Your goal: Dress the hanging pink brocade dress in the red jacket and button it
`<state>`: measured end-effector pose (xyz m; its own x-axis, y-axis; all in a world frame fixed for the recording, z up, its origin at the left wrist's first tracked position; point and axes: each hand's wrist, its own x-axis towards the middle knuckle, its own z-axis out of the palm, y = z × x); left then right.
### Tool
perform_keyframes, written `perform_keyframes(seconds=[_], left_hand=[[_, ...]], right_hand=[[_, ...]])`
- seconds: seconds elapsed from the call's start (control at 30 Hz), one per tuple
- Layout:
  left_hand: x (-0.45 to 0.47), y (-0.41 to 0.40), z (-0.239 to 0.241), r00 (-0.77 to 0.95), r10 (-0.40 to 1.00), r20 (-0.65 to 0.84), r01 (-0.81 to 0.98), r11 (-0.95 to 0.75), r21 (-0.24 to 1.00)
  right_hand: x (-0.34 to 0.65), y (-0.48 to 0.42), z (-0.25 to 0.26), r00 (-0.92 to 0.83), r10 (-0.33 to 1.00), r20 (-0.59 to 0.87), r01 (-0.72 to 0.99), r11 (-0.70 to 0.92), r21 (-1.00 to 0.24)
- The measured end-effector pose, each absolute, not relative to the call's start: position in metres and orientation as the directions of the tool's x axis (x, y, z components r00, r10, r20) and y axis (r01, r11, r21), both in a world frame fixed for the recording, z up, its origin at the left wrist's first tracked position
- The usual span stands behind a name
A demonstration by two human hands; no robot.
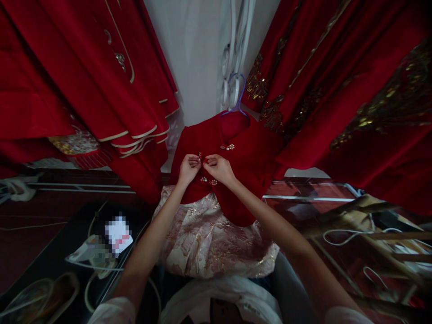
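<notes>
A red jacket [249, 171] with jewelled fastenings hangs from a purple hanger [241, 96] in front of me. At its front opening, my left hand [190, 168] pinches one side of a jewelled clasp [200, 157]. Close beside it, my right hand [218, 168] is closed, fingertips together at the clasp's other side. Whether the two halves are joined is too small to tell. One jewelled fastening [227, 147] sits higher on the jacket, and another [212, 182] lies just below my hands. Beneath the jacket, a pale pink and gold patterned cloth [216, 243] spreads over my lap.
Red garments with light piping [135, 90] hang on the left, and red ones with gold embroidery [337, 90] on the right. A dark table [57, 252] at lower left bears a plastic bag and a white packet. A wooden frame [388, 236] with white cords stands at right.
</notes>
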<state>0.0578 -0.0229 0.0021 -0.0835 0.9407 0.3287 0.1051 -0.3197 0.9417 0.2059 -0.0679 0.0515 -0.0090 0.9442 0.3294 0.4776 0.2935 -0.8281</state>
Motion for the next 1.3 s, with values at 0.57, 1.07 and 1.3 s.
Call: perform_keyframes(seconds=[0.57,1.07,1.3], left_hand=[[0.057,-0.022,0.006,-0.016,0.972,0.234,-0.091,-0.235,0.968],[0.057,-0.024,0.008,-0.011,0.970,0.244,-0.076,-0.244,0.967],[0.051,-0.017,0.010,0.055,0.939,0.340,0.033,-0.342,0.939]], right_hand=[[0.209,-0.054,0.040,-0.012,0.899,0.437,0.413,0.402,-0.817],[0.212,-0.048,0.028,-0.110,0.855,0.507,0.419,0.503,-0.756],[0.210,-0.051,0.029,-0.087,0.860,0.503,0.465,0.482,-0.743]])
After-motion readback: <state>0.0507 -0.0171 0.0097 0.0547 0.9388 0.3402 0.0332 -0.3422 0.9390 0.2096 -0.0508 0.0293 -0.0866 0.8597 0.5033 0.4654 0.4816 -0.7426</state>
